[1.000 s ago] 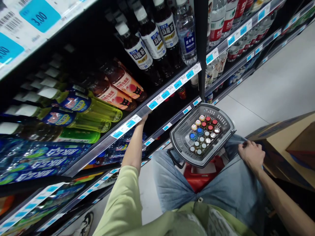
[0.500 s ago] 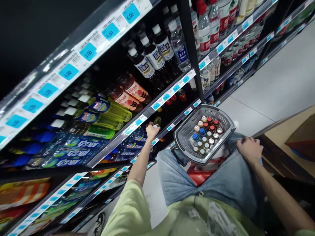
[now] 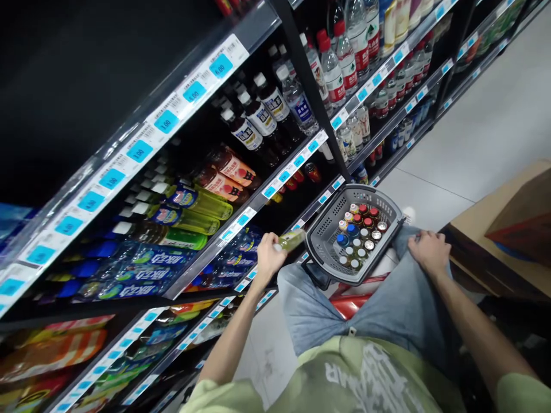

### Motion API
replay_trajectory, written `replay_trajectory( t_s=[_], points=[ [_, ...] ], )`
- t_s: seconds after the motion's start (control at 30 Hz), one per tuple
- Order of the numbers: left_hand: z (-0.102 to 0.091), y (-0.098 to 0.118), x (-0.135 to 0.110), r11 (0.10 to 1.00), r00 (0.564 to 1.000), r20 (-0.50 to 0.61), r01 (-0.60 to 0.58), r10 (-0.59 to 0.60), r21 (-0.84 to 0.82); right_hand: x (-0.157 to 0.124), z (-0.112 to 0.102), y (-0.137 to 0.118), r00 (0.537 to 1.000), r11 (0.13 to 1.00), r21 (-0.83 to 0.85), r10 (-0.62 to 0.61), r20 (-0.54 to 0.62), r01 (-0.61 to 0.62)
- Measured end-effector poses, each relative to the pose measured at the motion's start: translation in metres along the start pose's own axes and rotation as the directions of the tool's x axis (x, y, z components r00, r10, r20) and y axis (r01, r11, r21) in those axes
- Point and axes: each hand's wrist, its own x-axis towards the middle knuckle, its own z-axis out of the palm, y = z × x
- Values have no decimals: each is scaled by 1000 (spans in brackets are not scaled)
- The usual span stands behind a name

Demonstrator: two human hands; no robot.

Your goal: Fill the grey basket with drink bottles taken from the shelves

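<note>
My left hand (image 3: 267,257) is closed round a small yellow-green bottle (image 3: 293,239), held in the air just left of a grey plastic basket (image 3: 387,203). The basket holds several small bottles seen from above, with red, blue, white and silver caps (image 3: 359,232). It sits in front of my knees, above something red. My right hand (image 3: 428,250) lies on my right knee, fingers curled on the blue jeans beside the basket's right rim.
Dark store shelves (image 3: 241,218) with blue price tags run along the left, stocked with tea bottles (image 3: 247,132), green drink bottles (image 3: 189,218) and water bottles (image 3: 333,71). A cardboard box (image 3: 512,223) stands at the right. Pale floor tiles (image 3: 482,143) stretch beyond.
My left hand came out from under the shelf edge with a small bottle and moved right, towards the basket. The right hand stayed on the knee. The view tilted up.
</note>
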Motion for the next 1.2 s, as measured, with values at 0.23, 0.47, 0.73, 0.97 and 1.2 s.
replay_trajectory(
  t_s=[0.23, 0.47, 0.73, 0.97, 1.2],
  points=[
    [-25, 87, -109, 853, 826, 366, -237, 428, -464, 1, 3, -2, 1000, 1000, -25, -2, 2, 2],
    [-20, 134, -176, 651, 289, 584, -362, 759, -667, 1, 4, 1, 1000, 1000, -14, 0, 5, 0],
    [12, 181, -150, 735, 220, 707, -316, 672, -600, 2, 4, -1, 1000, 999, -29, 20, 8, -20],
    [68, 211, -125, 585, 177, 571, -38, 802, -810, -1, -4, -4, 1000, 999, -41, 21, 20, -20],
    [154, 217, -161, 281, 213, 600, 731, 771, -621, 3, -1, -1, 999, 1000, -23, 22, 33, -21]
  ],
)
